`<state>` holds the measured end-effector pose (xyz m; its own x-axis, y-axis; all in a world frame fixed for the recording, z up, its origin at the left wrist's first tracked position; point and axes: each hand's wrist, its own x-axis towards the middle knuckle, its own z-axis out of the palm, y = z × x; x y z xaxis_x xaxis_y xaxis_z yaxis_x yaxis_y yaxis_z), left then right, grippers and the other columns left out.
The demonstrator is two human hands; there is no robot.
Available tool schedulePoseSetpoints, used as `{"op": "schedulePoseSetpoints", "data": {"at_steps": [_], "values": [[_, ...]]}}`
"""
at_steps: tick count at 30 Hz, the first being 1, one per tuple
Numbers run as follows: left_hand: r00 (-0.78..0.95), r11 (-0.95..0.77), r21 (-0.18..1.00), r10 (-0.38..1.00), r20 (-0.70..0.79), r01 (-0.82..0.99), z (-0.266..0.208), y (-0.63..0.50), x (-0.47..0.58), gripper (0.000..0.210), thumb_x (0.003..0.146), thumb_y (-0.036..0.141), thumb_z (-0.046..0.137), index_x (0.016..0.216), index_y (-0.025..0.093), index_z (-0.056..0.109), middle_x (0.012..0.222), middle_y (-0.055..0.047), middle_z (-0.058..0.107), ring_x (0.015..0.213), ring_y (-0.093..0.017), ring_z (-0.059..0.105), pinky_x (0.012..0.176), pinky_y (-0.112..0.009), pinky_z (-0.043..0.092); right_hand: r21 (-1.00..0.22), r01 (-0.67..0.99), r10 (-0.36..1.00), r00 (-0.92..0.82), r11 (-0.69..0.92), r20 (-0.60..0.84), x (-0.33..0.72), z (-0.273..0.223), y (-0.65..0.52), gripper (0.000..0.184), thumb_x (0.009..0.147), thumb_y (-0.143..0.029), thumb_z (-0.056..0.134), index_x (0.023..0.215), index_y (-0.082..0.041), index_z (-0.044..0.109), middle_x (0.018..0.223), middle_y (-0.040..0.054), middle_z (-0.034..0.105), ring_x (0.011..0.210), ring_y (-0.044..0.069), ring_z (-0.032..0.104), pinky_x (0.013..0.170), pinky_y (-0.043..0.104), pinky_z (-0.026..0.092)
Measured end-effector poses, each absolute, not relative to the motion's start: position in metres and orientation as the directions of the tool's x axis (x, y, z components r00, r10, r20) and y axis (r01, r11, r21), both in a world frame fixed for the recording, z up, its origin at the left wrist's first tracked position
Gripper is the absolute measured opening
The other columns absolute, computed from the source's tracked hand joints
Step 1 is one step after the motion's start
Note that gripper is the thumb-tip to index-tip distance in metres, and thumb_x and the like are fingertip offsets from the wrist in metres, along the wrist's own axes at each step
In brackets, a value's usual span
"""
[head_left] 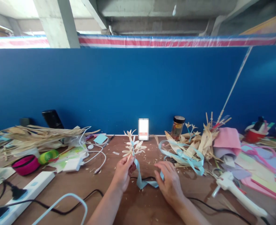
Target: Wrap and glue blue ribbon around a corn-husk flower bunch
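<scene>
left hand: my left hand (pixel 123 171) has its grip pinched shut on the stem of the pale straw flower sprig with thin dried-husk petals (pixel 132 147), holding it upright just above the brown wooden tabletop (pixel 119 203), near the middle.

right hand: my right hand (pixel 169 181) is down low, fingers curled onto the light blue paper ribbon strip (pixel 142 182). Grip looks closed on the ribbon, but the fingertips are tucked under, so that's my read rather than something I can see.

ribbon: it runs from the sprig's stem down in a loop to the right hand; more of it trails off into the heap of husk scraps and ribbon curls (pixel 189 150) on the right.

doing it well: I'd say keep the left pinch firm right where the ribbon meets the stem and keep the strip flat and taut. Those petals look brittle, so no squeezing higher up.

edges: the black cable (pixel 93 195) crosses right under both wrists, and the white glue gun (pixel 234 187) lies just right of my right forearm.

open room: the bare wood between and in front of the hands is the best free patch. On the left, the white power strip (pixel 23 195) and white charger with its cord (pixel 73 164) crowd things.
</scene>
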<state>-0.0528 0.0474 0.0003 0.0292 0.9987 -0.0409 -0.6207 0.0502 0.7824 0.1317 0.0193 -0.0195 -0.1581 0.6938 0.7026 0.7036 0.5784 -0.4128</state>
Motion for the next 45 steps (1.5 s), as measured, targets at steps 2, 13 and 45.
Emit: {"op": "schedulePoseSetpoints", "data": {"at_steps": [2,13,45], "values": [[0.030,0.039,0.797,0.999,-0.026,-0.602,0.000,0.047,-0.050,0.016,0.065,0.024,0.068,0.070,0.012,0.059,0.058,0.004,0.050,0.050,-0.004,0.044,0.049,-0.014,0.039,-0.431,0.677,0.701,-0.179,0.597,0.691,0.131,-0.017,0.018,0.019,0.080,-0.014,0.045,0.094,-0.019,0.056,0.091,0.0075,0.056,0.088,0.020,0.050,0.078,0.037,0.043],[-0.010,-0.055,0.851,0.998,0.058,-0.522,0.006,0.040,-0.044,0.015,0.063,0.026,0.069,0.067,0.013,0.062,0.056,0.003,0.051,0.050,-0.006,0.043,0.050,-0.016,0.038,-0.567,0.560,0.750,-0.159,0.604,0.642,0.125,-0.014,0.011,0.017,0.081,-0.019,0.046,0.094,-0.019,0.056,0.093,0.0082,0.057,0.089,0.020,0.051,0.079,0.036,0.042],[0.051,-0.038,0.966,0.997,0.052,-0.255,-0.009,0.019,-0.005,0.018,0.068,0.030,0.063,0.075,0.013,0.066,0.066,-0.003,0.062,0.061,-0.014,0.055,0.060,-0.023,0.044,-0.905,-0.426,0.988,-0.140,0.002,0.068,0.113,-0.002,0.009,0.018,0.074,-0.030,0.059,0.066,-0.017,0.050,0.062,-0.0038,0.047,0.059,0.008,0.042,0.057,0.019,0.035]]}}
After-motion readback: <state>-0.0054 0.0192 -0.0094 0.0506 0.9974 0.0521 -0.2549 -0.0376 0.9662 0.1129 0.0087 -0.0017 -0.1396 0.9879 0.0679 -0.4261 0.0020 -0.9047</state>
